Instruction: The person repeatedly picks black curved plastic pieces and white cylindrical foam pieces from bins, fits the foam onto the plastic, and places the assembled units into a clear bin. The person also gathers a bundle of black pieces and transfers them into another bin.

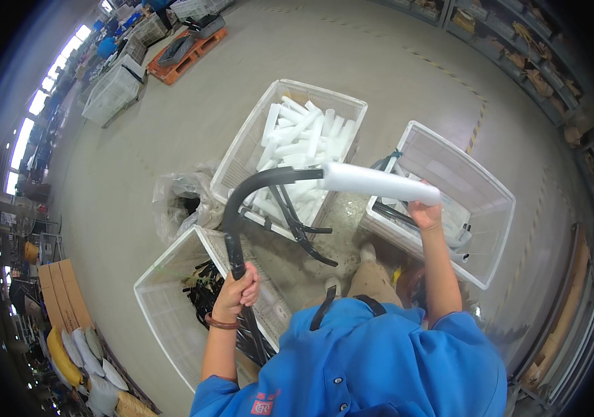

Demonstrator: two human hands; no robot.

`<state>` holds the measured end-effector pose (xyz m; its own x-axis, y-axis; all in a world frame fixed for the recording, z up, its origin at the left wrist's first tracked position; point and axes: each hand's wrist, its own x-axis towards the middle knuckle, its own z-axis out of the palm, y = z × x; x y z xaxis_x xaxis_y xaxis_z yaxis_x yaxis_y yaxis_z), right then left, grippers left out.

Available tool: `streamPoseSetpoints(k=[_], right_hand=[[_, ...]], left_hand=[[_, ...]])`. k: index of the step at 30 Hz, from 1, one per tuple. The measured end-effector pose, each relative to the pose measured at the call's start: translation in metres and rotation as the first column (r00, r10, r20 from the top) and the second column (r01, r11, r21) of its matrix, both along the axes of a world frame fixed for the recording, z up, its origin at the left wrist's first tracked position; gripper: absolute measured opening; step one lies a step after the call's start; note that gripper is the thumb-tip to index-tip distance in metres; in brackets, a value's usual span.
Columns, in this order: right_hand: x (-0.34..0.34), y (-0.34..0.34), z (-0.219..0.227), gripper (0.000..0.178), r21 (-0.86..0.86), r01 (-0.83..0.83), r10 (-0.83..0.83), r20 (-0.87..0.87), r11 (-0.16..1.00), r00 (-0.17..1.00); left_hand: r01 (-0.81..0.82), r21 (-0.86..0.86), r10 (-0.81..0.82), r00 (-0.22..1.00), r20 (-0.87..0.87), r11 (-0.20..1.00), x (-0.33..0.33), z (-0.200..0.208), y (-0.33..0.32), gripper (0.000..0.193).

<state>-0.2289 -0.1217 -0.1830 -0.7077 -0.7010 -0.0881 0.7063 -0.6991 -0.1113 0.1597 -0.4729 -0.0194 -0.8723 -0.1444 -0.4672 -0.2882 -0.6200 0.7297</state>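
My left hand is closed around the lower end of a bent black tube, which arches up and to the right. A white foam sleeve sits in line with the tube's far end and meets or covers it. At the sleeve's outer end, my right hand is closed on the white foam. Below the arch, thinner black curved bars reach over the near edge of the middle crate. That crate holds a heap of white foam sleeves.
A white crate on the right contains black and pale parts. Another crate at lower left holds black pieces. Clear plastic wrapping lies beside the middle crate. An orange pallet stands far left; shelving lines the far right.
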Motion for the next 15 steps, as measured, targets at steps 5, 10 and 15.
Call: streamPoseSetpoints(k=[5,10,15], right_hand=[[0.025,-0.03,0.02,0.033,-0.156,-0.227,0.215,-0.087,0.961,0.973],[0.02,-0.002,0.078,0.052,0.234,-0.058,0.105,-0.194,0.97,0.975],[0.011,0.07,0.178,0.081,0.511,0.674,0.466,-0.843,0.534,0.269]], left_hand=[[0.092,-0.153,-0.061,0.979,0.197,0.984,-0.004,-0.003,0.065,0.019],[0.127,-0.183,-0.082,0.969,0.233,0.975,-0.013,0.003,0.112,0.02],[0.173,0.005,-0.172,0.972,0.161,0.985,-0.024,0.032,0.102,0.017]])
